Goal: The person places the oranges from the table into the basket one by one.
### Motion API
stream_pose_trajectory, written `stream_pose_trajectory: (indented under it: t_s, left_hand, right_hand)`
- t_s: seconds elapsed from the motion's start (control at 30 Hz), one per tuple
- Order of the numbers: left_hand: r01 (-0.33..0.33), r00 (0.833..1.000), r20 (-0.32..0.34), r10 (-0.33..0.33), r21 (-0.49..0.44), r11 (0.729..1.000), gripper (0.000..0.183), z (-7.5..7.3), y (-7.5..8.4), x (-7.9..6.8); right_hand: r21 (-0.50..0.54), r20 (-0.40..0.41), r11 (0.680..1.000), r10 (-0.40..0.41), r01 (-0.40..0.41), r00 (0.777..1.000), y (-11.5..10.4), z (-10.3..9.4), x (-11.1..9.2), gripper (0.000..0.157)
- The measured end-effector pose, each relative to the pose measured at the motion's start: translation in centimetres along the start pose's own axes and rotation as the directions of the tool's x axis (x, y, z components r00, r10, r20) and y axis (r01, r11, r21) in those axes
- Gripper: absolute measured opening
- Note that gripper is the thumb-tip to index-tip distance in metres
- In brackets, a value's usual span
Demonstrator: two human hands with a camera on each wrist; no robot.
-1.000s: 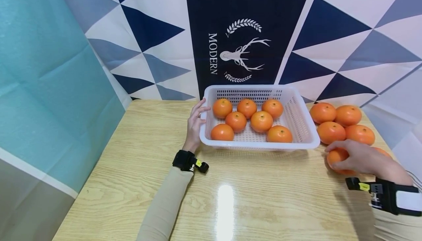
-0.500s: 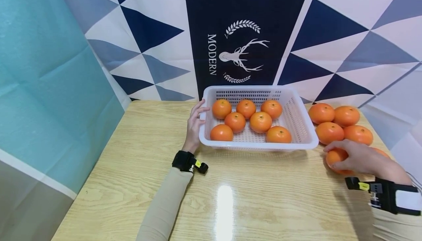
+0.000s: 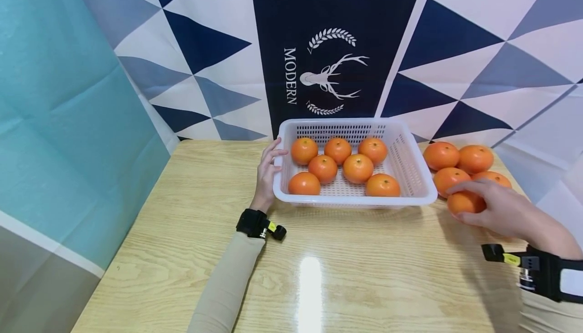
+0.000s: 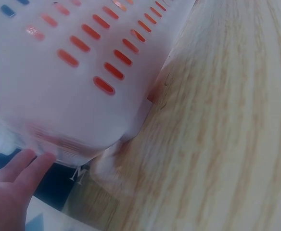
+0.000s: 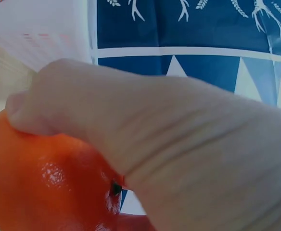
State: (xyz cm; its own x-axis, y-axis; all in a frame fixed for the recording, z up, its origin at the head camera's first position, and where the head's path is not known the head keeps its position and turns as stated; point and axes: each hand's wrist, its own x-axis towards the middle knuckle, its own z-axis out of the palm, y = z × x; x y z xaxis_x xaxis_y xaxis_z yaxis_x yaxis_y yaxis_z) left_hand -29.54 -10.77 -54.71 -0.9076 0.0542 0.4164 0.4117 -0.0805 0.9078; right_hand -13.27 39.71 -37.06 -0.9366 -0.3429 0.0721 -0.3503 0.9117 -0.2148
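Note:
My right hand (image 3: pixel 505 209) holds an orange (image 3: pixel 465 204) at the right, its thumb on the near side of the peel. In the right wrist view the thumb lies across the glossy orange (image 5: pixel 49 178), with a green stem end visible; the other fingers are hidden. My left hand (image 3: pixel 265 173) rests at the left end of a white plastic basket (image 3: pixel 355 200), fingertips at its rim. The left wrist view has two fairly straight fingers (image 4: pixel 32 168) beside the slotted basket wall (image 4: pixel 83 110). Several oranges (image 3: pixel 358 169) sit inside the basket, spaced apart, stem ends mostly up.
Several loose oranges (image 3: pixel 475 159) cluster on the wooden table (image 3: pixel 218 186) just right of the basket, close behind my right hand. A patterned cloth backdrop (image 3: pixel 328 44) stands directly behind the basket. A teal cloth (image 3: pixel 68 110) hangs at the left.
My right hand has moved slightly up in the view with the orange, towards the loose cluster and the basket. The left hand keeps its place at the basket; the view shifts slightly.

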Motion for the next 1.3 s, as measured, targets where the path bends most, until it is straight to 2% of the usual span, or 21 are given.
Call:
stream_pose_trajectory:
  t_s: [0.13, 0.27, 0.33, 0.37, 0.57, 0.6, 0.8, 1.03, 1.3]
  left_hand:
    - [-0.006, 1.0, -0.006, 0.005, -0.017, 1.0, 0.049, 0.1, -0.6, 0.2]
    - [0.004, 1.0, -0.014, -0.005, -0.027, 1.0, 0.047, 0.6, -0.7, 0.3]
    - [0.01, 1.0, -0.017, -0.01, -0.018, 1.0, 0.045, 0.9, -0.4, 0.2]
    - [0.006, 1.0, -0.018, -0.006, -0.009, 1.0, 0.045, 1.2, 0.7, -0.2]
    - [0.017, 1.0, -0.02, -0.017, 0.008, 1.0, 0.046, 1.5, 1.2, -0.4]
    - [0.025, 0.999, -0.02, -0.025, -0.002, 1.0, 0.046, 1.2, 0.2, 0.0]
    - [0.018, 1.0, -0.001, -0.018, -0.009, 1.0, 0.046, 0.6, -0.6, 0.1]
    - [0.015, 1.0, 0.002, -0.015, -0.037, 0.999, 0.049, 0.1, -0.6, 0.2]
    - [0.014, 1.0, -0.002, -0.014, -0.035, 0.999, 0.049, -0.1, -0.5, 0.1]
  right_hand:
    - [0.0, -0.025, 1.0, -0.008, 0.008, 1.0, -0.2, 0.1, 0.1, 0.053]
    - [0.019, 0.009, 0.999, 0.033, -0.034, 0.999, -0.2, 0.0, 0.0, 0.05]
    - [0.014, -0.001, 0.999, 0.038, -0.038, 0.999, -0.2, -0.1, 0.1, 0.051]
    - [0.014, -0.005, 0.999, 0.039, -0.039, 0.999, -0.2, -0.1, 0.1, 0.05]
    - [-0.011, -0.031, 0.999, 0.044, -0.044, 0.999, -0.5, -0.7, 0.9, 0.051]
    - [-0.015, -0.027, 0.999, 0.045, -0.046, 0.999, -0.6, -1.0, 1.1, 0.052]
    - [-0.035, -0.009, 0.998, 0.055, -0.055, 0.998, -1.2, -2.6, 2.3, 0.053]
    - [-0.032, -0.012, 0.999, 0.031, -0.032, 0.999, -2.8, -4.8, 4.5, 0.051]
    - [-0.106, 0.065, 0.993, 0.066, -0.059, 0.996, -4.8, -8.5, 7.4, 0.052]
